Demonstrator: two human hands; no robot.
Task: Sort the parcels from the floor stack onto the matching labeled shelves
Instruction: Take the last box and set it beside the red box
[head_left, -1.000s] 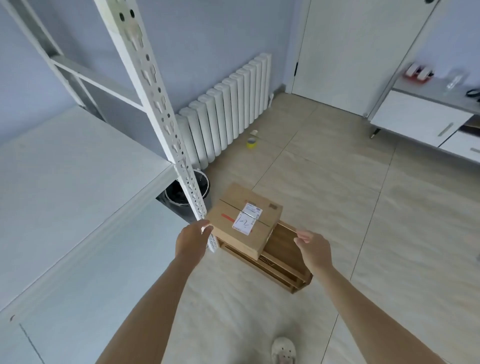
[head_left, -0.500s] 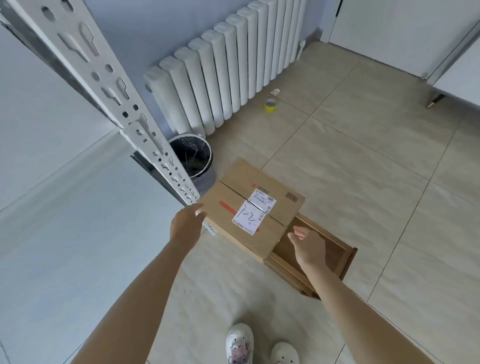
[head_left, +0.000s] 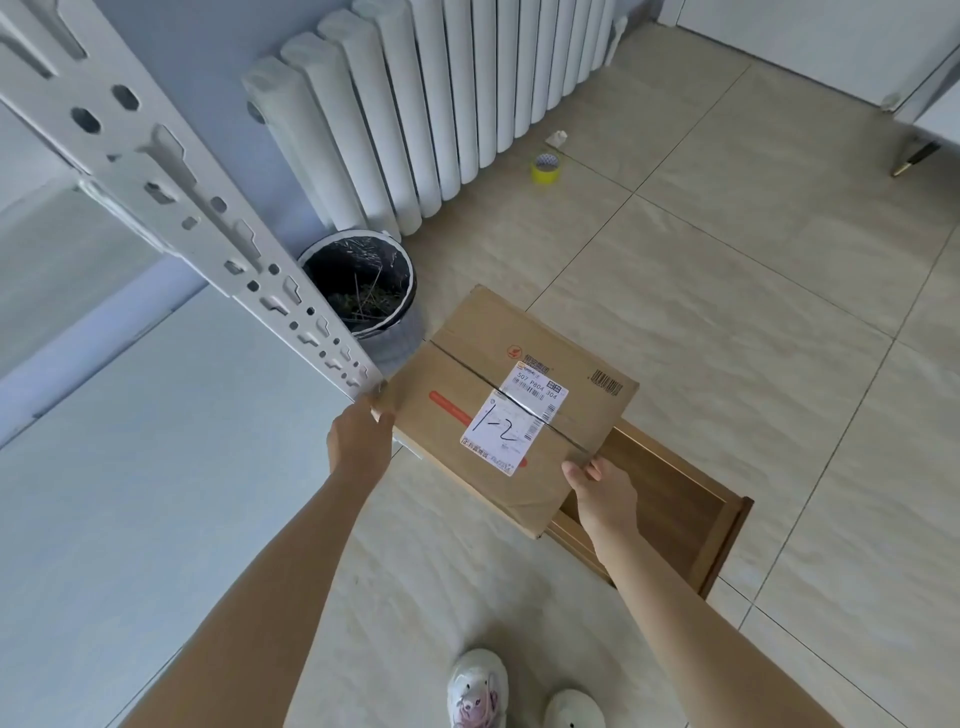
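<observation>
Currently I am at the pick-up step: the parcel (head_left: 511, 410), its label (head_left: 511, 418) handwritten "1-2", sits at centre frame on a wooden crate (head_left: 670, 512) on the floor. My left hand (head_left: 358, 441) grips its 9 o'clock edge, fingers curled under. My right hand (head_left: 605, 499) grips the 4 o'clock corner, thumb on top. In my judgement, the next move calls for a level lift, then a turn toward the shelf (head_left: 130, 467) at 9 o'clock, clearing the upright post (head_left: 208, 218).

One box (head_left: 511, 410), one crate (head_left: 670, 512), one bin (head_left: 363, 291). One tape roll (head_left: 545, 169), one radiator (head_left: 431, 98). Two hands, two shoes.
</observation>
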